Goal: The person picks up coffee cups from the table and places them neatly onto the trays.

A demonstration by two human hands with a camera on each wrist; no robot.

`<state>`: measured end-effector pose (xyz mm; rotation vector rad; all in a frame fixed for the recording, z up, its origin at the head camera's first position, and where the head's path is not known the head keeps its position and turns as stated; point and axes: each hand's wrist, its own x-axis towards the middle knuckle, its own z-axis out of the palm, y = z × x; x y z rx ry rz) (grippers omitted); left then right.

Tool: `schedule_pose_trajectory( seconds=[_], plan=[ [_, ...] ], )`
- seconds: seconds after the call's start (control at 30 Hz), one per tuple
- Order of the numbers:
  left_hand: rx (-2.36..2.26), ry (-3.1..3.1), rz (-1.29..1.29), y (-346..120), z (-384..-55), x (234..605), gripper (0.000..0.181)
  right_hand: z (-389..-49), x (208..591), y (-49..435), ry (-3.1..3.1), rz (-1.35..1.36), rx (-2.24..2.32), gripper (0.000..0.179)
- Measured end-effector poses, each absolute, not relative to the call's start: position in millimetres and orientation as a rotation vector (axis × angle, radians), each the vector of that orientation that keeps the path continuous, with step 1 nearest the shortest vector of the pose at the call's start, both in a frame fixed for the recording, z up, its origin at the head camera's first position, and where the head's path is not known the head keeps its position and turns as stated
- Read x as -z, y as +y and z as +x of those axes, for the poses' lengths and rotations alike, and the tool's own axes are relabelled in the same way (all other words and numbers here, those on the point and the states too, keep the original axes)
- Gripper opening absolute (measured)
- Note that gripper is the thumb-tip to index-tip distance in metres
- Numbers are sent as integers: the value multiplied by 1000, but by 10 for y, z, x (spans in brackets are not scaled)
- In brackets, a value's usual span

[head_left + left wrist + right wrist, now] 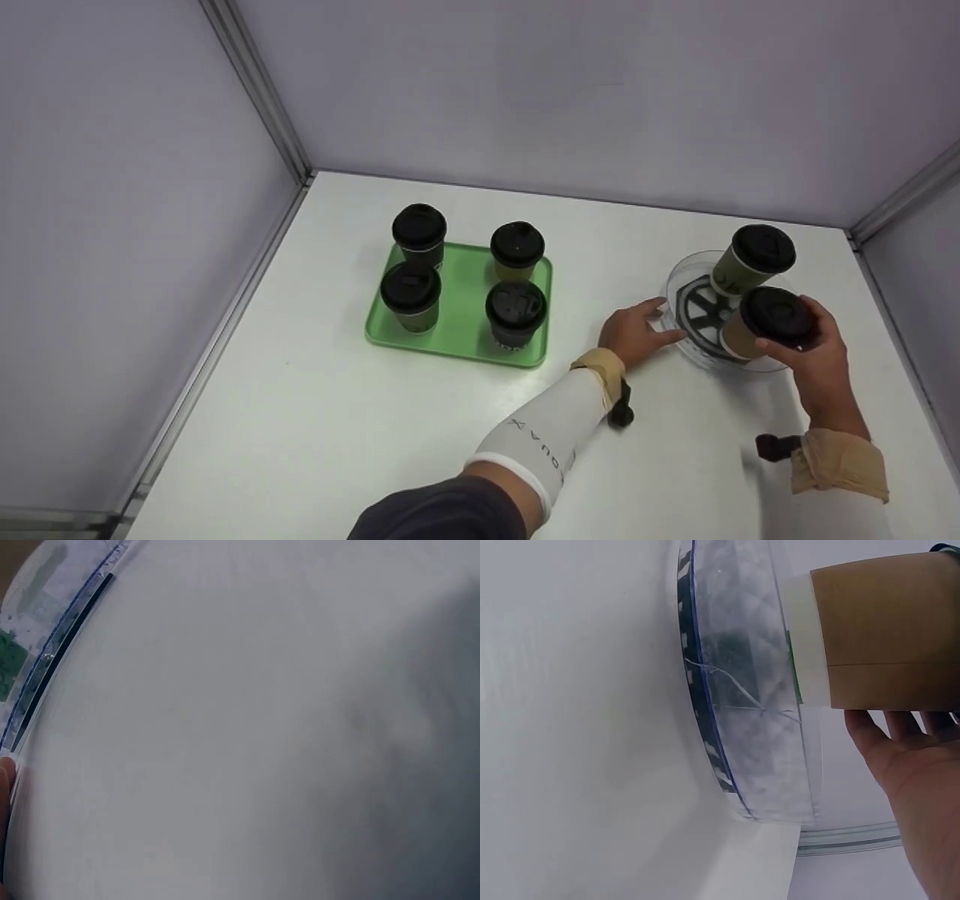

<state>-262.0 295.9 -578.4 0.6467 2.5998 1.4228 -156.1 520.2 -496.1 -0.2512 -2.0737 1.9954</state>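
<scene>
My right hand (pixel 823 367) grips a brown paper coffee cup (pixel 739 337) with a black lid, thumb on the near side and fingers round the far side. The cup leans over a round clear plastic dish (pixel 761 757) with a dark spoked pattern in its base. In the right wrist view its white lower end overlaps the dish's rim. Another lidded cup (pixel 733 276), olive green, stands tilted in this view at the back of the dish. My left hand (pixel 630 335) touches the dish's left side, thumb and forefinger spread along it.
A green tray (pixel 461 330) lies on the white table (pixel 315 420) to the left. Several black-lidded paper cups stand on it, among them a front-left cup (pixel 411 292) and a front-right cup (pixel 516 311). Pale walls (pixel 480 97) enclose the table at the back and sides.
</scene>
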Motion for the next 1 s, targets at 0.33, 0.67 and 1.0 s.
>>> schedule_pose_trajectory(
  seconds=[0.33,0.67,1.0],
  plan=[
    [-1454,2626,634,3017,-2645,5876,66,-1527,5031,5244,-2221,-306,-1877,93],
    [-1427,2649,641,2995,-2651,5854,67,-1569,5121,5227,-2259,-329,-1867,94],
    [-1415,2637,608,3003,-2640,5837,66,-1572,5173,5244,-2330,-370,-1809,94]
  ],
)
